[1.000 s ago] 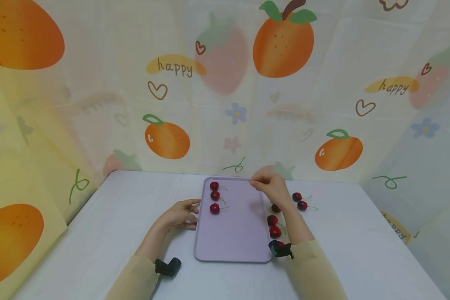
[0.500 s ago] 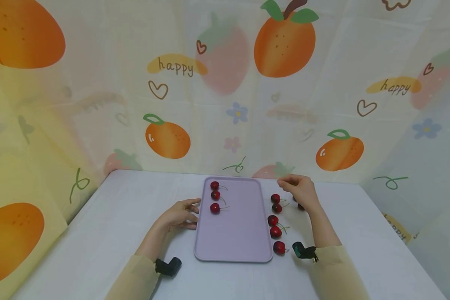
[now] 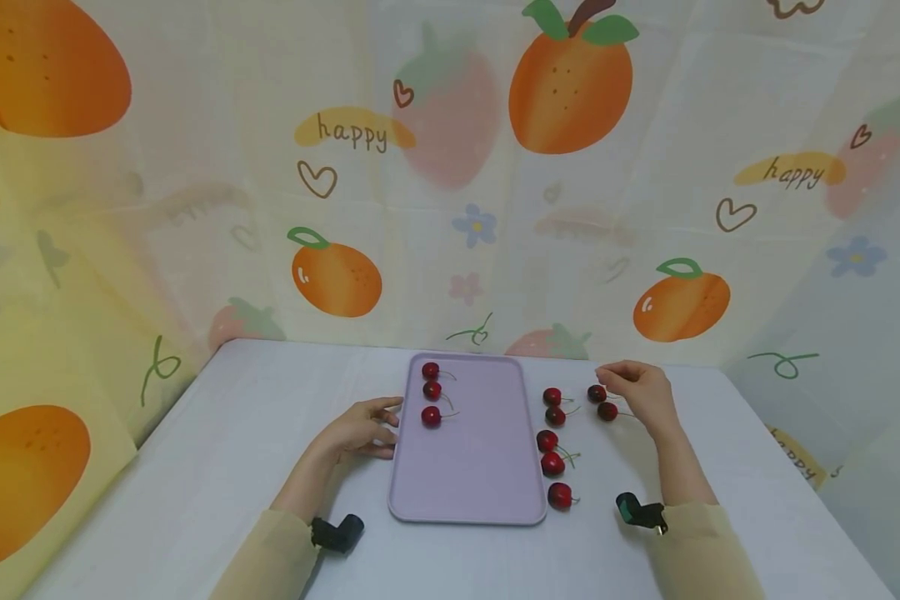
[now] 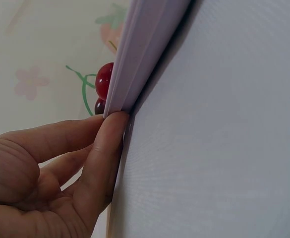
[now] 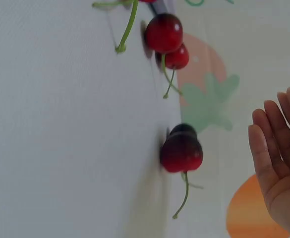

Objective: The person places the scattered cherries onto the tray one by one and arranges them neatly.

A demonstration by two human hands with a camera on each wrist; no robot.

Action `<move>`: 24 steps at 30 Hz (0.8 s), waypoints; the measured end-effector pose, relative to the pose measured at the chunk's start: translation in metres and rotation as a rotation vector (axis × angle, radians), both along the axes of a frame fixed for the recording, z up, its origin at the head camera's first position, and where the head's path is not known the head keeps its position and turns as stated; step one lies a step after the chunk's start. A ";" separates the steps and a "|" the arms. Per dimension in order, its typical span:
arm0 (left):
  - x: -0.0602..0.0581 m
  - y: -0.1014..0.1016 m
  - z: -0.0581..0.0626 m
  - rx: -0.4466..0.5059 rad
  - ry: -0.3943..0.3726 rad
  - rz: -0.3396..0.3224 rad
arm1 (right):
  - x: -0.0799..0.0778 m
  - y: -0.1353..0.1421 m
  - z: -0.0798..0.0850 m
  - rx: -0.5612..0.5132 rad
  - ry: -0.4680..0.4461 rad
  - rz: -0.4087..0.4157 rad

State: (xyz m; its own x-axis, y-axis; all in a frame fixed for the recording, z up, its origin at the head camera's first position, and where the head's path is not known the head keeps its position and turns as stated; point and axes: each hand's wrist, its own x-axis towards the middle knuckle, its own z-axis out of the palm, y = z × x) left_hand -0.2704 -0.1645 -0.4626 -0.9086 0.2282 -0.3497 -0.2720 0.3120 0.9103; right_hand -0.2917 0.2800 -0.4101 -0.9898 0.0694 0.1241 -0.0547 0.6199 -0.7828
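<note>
My left hand [image 3: 356, 428] is at the left edge of the lilac tray [image 3: 468, 483]. In the left wrist view its thumb and a finger meet at the tray rim [image 4: 135, 54] and pinch it. Three dark red cherries with stems stand in a column on the tray, the middle one being a cherry [image 3: 432, 390]. My right hand [image 3: 640, 392] hovers just above two loose cherries, a rear one [image 3: 596, 393] and a front one [image 3: 607, 412]. The right wrist view shows the right hand [image 5: 281, 163] with loosely extended fingers holding nothing, apart from the cherries [image 5: 182, 154].
Along the tray's right side lie several more cherries, among them a near one [image 3: 559, 496] and one farther back [image 3: 552, 397]. They rest on a white tabletop [image 3: 270, 383]. A fruit-patterned cloth [image 3: 450, 250] hangs behind the table.
My right hand has moved from above the tray's top right corner to the right, over the two outer cherries. The left hand and the tray stay where they were.
</note>
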 end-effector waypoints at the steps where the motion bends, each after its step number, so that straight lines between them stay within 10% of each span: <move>1: 0.000 0.000 0.000 0.001 -0.002 0.002 | 0.000 0.003 -0.001 -0.007 0.000 -0.005; 24: -0.001 0.001 -0.002 -0.014 -0.007 0.017 | 0.009 0.051 -0.031 -0.022 -0.204 -0.099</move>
State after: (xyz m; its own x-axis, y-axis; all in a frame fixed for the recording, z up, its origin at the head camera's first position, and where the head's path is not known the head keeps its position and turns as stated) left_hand -0.2716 -0.1637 -0.4646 -0.9098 0.2075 -0.3594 -0.2840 0.3203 0.9037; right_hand -0.2830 0.3305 -0.4412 -0.9825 0.1679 -0.0809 0.1666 0.5969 -0.7849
